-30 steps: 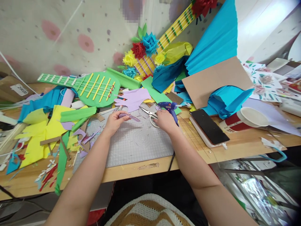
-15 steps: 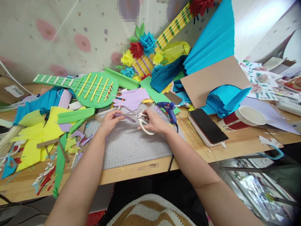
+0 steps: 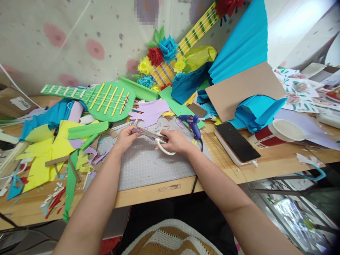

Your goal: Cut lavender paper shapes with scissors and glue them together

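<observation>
White-handled scissors (image 3: 164, 148) are in my right hand (image 3: 175, 141), with my fingers through and around the handles. Their blades point left toward my left hand (image 3: 125, 138), whose thumb and fingers pinch a narrow purple paper piece (image 3: 138, 131). The blades lie along this piece and look nearly closed; where exactly they meet it is hard to make out. Both hands are over a grey cutting mat (image 3: 156, 166). Just beyond them lies a larger lilac sheet (image 3: 152, 111) with a jagged left edge. A blue glue gun (image 3: 191, 123) rests to the right of my right hand.
A green paper instrument (image 3: 111, 101) lies at the back left, and a yellow one with paper flowers (image 3: 166, 74) leans on the wall. Yellow paper (image 3: 39, 152) and scraps cover the left side. A phone (image 3: 237, 142) and a paper cup (image 3: 276, 134) stand right.
The scissors' blades have come together from a spread position along the purple piece. My hands stay in nearly the same place; the whole view has shifted slightly.
</observation>
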`<action>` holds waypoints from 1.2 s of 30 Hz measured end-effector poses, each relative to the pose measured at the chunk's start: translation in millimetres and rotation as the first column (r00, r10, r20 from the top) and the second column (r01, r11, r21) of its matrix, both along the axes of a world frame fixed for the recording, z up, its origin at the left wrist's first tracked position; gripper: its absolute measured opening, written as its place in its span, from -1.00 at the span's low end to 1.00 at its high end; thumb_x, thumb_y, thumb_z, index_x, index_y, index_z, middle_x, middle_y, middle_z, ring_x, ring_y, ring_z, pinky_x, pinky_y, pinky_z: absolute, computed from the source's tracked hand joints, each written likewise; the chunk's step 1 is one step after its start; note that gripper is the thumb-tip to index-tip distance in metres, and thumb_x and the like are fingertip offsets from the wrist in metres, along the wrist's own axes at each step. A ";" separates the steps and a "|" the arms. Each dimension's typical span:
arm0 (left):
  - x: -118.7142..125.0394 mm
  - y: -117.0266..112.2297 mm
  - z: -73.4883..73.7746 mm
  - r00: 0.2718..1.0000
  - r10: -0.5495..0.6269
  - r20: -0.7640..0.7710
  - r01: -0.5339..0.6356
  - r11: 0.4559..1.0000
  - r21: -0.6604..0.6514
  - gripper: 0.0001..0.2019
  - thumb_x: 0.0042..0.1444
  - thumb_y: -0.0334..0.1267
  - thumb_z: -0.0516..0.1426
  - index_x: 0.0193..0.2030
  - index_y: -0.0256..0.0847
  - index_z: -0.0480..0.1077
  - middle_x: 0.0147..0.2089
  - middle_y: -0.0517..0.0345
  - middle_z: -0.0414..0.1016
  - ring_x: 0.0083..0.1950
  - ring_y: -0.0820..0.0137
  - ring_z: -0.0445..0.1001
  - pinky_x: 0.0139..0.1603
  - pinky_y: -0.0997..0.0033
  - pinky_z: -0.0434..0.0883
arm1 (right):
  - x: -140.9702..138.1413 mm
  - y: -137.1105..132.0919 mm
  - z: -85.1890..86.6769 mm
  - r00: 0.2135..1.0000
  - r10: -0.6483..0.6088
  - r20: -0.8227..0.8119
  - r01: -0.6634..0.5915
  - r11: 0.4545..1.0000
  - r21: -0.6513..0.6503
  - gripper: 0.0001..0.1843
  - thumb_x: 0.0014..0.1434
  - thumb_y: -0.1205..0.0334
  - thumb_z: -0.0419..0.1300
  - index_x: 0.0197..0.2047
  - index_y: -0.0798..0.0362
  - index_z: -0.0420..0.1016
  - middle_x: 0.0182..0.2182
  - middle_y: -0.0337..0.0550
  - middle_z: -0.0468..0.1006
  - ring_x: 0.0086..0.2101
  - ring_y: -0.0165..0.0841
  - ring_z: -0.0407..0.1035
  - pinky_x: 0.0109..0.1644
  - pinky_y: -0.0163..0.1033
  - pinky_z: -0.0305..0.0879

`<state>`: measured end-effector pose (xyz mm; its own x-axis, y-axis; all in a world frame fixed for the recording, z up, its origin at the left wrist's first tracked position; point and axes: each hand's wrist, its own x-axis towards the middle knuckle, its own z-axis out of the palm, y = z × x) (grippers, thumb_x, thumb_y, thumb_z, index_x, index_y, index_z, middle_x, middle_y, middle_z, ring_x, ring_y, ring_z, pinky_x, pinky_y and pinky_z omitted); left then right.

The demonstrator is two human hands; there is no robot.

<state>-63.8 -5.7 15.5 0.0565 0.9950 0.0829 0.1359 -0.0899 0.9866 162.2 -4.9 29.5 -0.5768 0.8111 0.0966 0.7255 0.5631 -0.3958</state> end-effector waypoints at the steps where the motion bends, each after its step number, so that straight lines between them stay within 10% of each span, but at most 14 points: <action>1: 0.0 0.0 -0.3 1.000 0.004 0.003 -0.003 1.000 -0.006 -0.80 -0.23 -0.20 0.27 -0.43 -0.24 0.46 -0.44 0.18 0.47 -0.39 0.43 0.38 -0.26 0.45 0.32 | -0.1 0.0 0.0 1.000 -0.005 0.001 0.005 1.000 -0.002 -0.46 -0.11 -0.30 0.13 -0.33 0.04 0.37 -0.45 -0.20 0.46 -0.46 -0.40 0.26 -0.43 -0.32 -0.10; 36: -2.8 2.1 -7.5 0.995 -0.068 -0.077 0.065 0.997 -0.043 -0.76 -0.24 -0.17 0.27 -0.44 -0.28 0.45 -0.48 0.22 0.45 -0.43 0.48 0.34 -0.34 0.48 0.27 | 12.7 11.2 -6.7 0.997 0.043 -0.058 -0.040 0.998 0.051 -0.60 -0.02 -0.12 0.11 -0.55 0.07 0.29 -0.64 -0.28 0.27 -0.59 -0.50 0.01 -0.47 -0.32 -0.20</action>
<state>-66.6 -3.6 8.0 0.1275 0.9912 0.0358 0.2081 -0.0620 0.9761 174.9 6.4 22.9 -0.6018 0.7801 0.1712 0.6774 0.6122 -0.4078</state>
